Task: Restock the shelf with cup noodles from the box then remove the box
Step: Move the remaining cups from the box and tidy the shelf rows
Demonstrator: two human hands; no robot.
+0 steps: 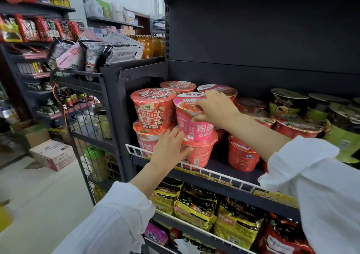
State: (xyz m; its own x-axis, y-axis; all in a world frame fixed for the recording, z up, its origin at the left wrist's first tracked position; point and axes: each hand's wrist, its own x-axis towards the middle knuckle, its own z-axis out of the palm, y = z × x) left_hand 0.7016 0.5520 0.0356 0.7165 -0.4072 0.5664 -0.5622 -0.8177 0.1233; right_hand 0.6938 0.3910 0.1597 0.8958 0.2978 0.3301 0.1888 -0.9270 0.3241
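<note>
A pink cup of noodles point(191, 124) stands stacked on an orange cup point(198, 154) at the front of the dark shelf point(220, 168). My right hand point(214, 106) grips the pink cup from above, fingers over its lid rim and thumb on its side. My left hand point(169, 148) presses with straight fingers against the base of the pink cup and the lid of the orange cup under it. To the left, a red cup point(153, 107) sits on another pink cup point(145, 138). More red cups point(242, 156) stand to the right. No box is being held.
Green and black noodle bowls point(288, 102) fill the shelf's right end. Bagged noodles point(196, 205) lie on the shelf below. A wire rack point(87, 105) stands to the left, and a pink carton point(52, 153) and cardboard boxes point(35, 134) sit on the floor beyond it.
</note>
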